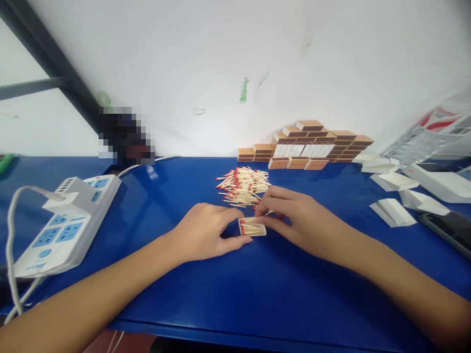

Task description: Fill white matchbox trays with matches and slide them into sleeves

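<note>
A small white matchbox tray point(252, 231) lies on the blue table, partly filled with red-tipped matches point(250, 226). My left hand point(206, 229) grips its left end, the thumb on the near side and the index finger on the far side. At the tray's right end, my right hand point(294, 215) has thumb and index finger closed over the match ends; its fingertips partly hide what they pinch. Just beyond the tray spreads a loose pile of matches point(245, 185), heads pointing different ways.
Closed matchboxes point(309, 139) are stacked against the wall. Several empty white trays point(393, 212) lie at right, near a dark phone point(447, 230), a white box point(439, 181) and a plastic bottle point(419, 139). A power strip point(69, 230) with a cable sits at left.
</note>
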The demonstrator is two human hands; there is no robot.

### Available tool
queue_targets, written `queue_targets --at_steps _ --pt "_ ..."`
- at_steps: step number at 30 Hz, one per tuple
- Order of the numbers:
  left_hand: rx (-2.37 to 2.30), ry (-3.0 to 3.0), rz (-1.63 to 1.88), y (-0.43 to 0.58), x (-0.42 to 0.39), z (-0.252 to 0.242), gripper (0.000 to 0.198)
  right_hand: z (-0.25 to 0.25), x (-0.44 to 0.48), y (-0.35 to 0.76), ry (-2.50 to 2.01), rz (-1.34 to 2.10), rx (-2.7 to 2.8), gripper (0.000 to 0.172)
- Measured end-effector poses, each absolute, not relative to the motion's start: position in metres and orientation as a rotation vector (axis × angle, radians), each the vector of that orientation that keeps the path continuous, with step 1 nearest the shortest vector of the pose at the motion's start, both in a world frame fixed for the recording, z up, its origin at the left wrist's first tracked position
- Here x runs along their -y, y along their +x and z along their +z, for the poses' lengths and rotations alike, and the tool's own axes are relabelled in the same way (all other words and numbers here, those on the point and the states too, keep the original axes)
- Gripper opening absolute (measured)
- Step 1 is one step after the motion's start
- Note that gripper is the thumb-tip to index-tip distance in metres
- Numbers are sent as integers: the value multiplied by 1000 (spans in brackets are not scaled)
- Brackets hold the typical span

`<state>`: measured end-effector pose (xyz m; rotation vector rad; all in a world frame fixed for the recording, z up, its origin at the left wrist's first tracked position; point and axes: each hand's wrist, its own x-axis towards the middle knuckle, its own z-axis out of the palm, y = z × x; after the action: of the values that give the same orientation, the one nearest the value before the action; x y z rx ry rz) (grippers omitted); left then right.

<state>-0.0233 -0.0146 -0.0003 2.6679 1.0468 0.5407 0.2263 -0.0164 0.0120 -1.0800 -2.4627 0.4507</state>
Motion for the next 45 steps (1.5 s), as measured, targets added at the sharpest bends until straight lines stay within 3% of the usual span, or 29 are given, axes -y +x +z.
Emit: queue_targets --at_steps 13,19,26,35,45 --pt "-1130 2681 596 -23 15 0 34 13 1 245 -1240 255 2413 18" --pt "-1058 2658 569 -21 19 -1 33 10 -12 262 -1305 496 2471 27" --pt "-1046 2658 522 -22 19 -1 35 3 -7 248 -1330 504 2480 28" --pt "-1140 2674 590 -23 12 0 34 -8 -2 243 -1384 174 2559 26" --pt "-1131 2667 563 -23 13 -1 34 -13 -5 234 -1372 86 2573 19"
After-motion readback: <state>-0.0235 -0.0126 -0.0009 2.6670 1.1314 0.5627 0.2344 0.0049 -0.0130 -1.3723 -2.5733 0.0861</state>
